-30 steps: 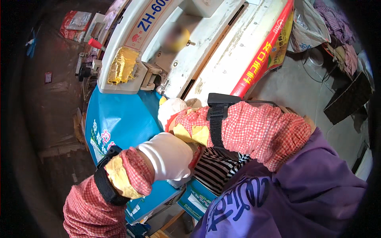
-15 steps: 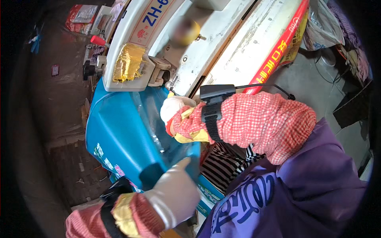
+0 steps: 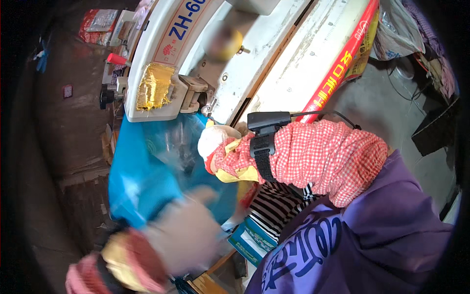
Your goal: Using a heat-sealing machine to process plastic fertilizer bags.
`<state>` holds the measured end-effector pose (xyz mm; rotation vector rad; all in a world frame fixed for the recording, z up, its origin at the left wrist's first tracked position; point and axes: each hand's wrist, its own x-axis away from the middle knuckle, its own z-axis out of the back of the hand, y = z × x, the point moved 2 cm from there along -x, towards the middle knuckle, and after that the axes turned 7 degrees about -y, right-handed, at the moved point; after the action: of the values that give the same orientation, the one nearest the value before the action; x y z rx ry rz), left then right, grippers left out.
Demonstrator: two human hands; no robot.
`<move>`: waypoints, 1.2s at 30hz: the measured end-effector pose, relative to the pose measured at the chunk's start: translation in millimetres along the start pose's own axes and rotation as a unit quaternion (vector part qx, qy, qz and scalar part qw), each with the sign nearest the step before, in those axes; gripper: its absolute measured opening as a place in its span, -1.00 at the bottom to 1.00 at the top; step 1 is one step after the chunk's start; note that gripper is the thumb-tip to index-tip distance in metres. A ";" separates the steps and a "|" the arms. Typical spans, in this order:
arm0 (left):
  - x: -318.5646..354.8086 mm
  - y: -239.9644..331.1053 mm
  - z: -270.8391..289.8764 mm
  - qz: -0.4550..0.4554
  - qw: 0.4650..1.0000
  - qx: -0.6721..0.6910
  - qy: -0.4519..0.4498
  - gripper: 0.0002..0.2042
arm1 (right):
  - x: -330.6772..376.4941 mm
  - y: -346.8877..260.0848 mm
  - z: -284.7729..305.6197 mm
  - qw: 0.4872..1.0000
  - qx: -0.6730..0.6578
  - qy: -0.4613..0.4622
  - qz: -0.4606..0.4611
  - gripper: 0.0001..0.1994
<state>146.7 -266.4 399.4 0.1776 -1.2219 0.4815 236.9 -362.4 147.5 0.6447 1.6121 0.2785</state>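
Observation:
A sheet of shiny blue plastic (image 3: 128, 171) hangs below the head of a white machine (image 3: 147, 105). Its clear, creased part (image 3: 178, 147) catches the light. My right hand (image 3: 218, 139), in a white glove, sits at the sheet's upper right edge, just under the machine's metal foot (image 3: 208, 105). Its fingers look curled in on the sheet, and a yellow tip points toward the foot. Lower down, my left hand (image 3: 188, 235), also white-gloved, is smeared by motion over the sheet's lower part. One finger or thumb shows against the blue; the others cannot be made out.
Gold tape (image 3: 155, 88) wraps the machine's end, beside a black knob (image 3: 107, 95) and a red-tipped lever (image 3: 117, 60). A scuffed white bench (image 3: 289, 73) runs along the right with a red strip (image 3: 338, 68). A striped cloth (image 3: 274, 203) lies by my lap.
My left hand has swung down and to the left. The blue sheet has shifted and creased, its lower printed part turning out of sight. My right hand has hardly moved.

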 end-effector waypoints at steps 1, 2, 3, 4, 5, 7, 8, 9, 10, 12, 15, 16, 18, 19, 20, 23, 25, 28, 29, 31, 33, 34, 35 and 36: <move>-14.7 21.5 -11.9 -0.001 0.999 0.013 0.047 -0.84 | -0.3 -0.1 -1.8 0.996 0.086 -0.017 -0.027 -0.77; -30.0 43.0 -17.1 -0.006 0.995 0.029 0.092 -0.88 | 1.6 1.8 -2.7 0.983 0.171 -0.032 -0.049 -0.78; -40.5 49.0 -18.0 -0.033 0.995 0.070 0.067 -0.91 | 1.1 0.1 -2.2 0.962 0.261 -0.042 -0.072 -0.77; -51.1 55.3 -15.0 -0.037 0.998 0.028 0.037 -0.93 | 1.8 -1.4 -0.1 0.968 0.248 -0.005 -0.040 -0.76; -60.5 49.5 -8.8 -0.068 0.997 0.017 -0.028 -0.93 | 1.5 -4.4 1.0 0.986 0.165 0.013 -0.007 -0.74; -59.8 25.9 12.3 0.003 0.991 -0.001 -0.132 -0.86 | 2.0 -5.2 2.6 0.991 0.111 0.065 0.036 -0.70; -52.8 7.6 26.5 0.041 0.994 0.047 -0.094 -0.79 | 2.0 -3.2 5.7 0.982 0.093 0.159 0.041 -0.68; -51.9 -6.5 32.2 0.128 0.968 0.070 -0.206 -0.75 | 4.9 -1.9 4.8 0.970 0.075 0.228 0.043 -0.66; -38.3 -13.8 42.0 0.099 0.984 0.027 -0.147 -0.73 | 5.1 -1.9 5.6 0.943 0.139 0.294 0.076 -0.68; -17.3 -17.6 43.9 0.086 0.975 0.024 -0.204 -0.72 | 3.1 0.1 -4.2 0.971 0.189 0.130 0.071 -0.68; 4.8 6.7 29.4 0.008 0.962 0.014 -0.273 -0.72 | 8.0 -0.3 -0.1 0.966 0.134 0.223 0.002 -0.57; 4.9 20.7 30.0 -0.062 0.990 0.027 -0.127 -0.75 | 3.2 0.2 1.9 0.983 0.140 0.111 -0.033 -0.59; -1.3 42.2 21.0 -0.090 0.989 -0.001 -0.121 -0.79 | -0.1 -2.2 9.2 0.987 0.138 -0.025 -0.076 -0.60; -7.6 54.9 15.3 -0.126 0.980 -0.031 -0.154 -0.83 | -3.2 -3.1 14.1 0.968 0.192 -0.116 -0.116 -0.61; -16.9 62.7 12.8 -0.074 0.988 0.016 -0.134 -0.86 | -2.1 -3.9 20.2 0.970 0.178 -0.133 -0.099 -0.64; -44.9 77.3 4.5 0.018 0.995 0.092 0.021 -0.93 | -0.8 -5.4 40.0 0.988 0.146 -0.046 -0.026 -0.71; -53.1 71.0 -2.9 0.047 0.987 0.036 0.153 -0.94 | 5.6 -4.1 43.3 0.989 0.144 -0.042 -0.016 -0.74; -49.5 39.1 -14.0 -0.021 0.989 0.046 0.136 -0.90 | 10.1 -2.9 39.5 0.987 0.154 -0.046 -0.027 -0.75; -43.8 23.4 -14.0 -0.057 0.990 0.047 0.120 -0.88 | 7.5 -3.0 35.7 0.986 0.156 -0.051 -0.037 -0.74; -24.4 -16.8 -0.9 -0.051 0.990 0.030 0.131 -0.80 | -3.9 -1.4 23.6 0.980 0.163 -0.088 -0.069 -0.71; 0.9 -49.7 17.4 0.073 0.978 -0.027 0.191 -0.76 | -22.7 6.1 1.6 0.942 0.182 -0.238 -0.150 -0.67; 8.9 -59.8 24.6 0.087 0.976 -0.090 0.179 -0.82 | -30.7 10.4 -12.3 0.943 0.180 -0.235 -0.152 -0.67; 14.3 -63.3 25.6 0.133 0.971 -0.168 0.106 -0.84 | -35.9 22.9 -24.0 0.867 0.336 -0.224 -0.293 -0.66; 16.6 -55.3 25.2 0.035 0.982 -0.093 0.162 -0.86 | -39.1 31.5 -36.3 0.745 0.475 -0.205 -0.421 -0.65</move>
<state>154.0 -320.8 430.3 -0.1010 -0.9477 0.4347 210.4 -351.7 202.5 0.5748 1.3625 -1.3588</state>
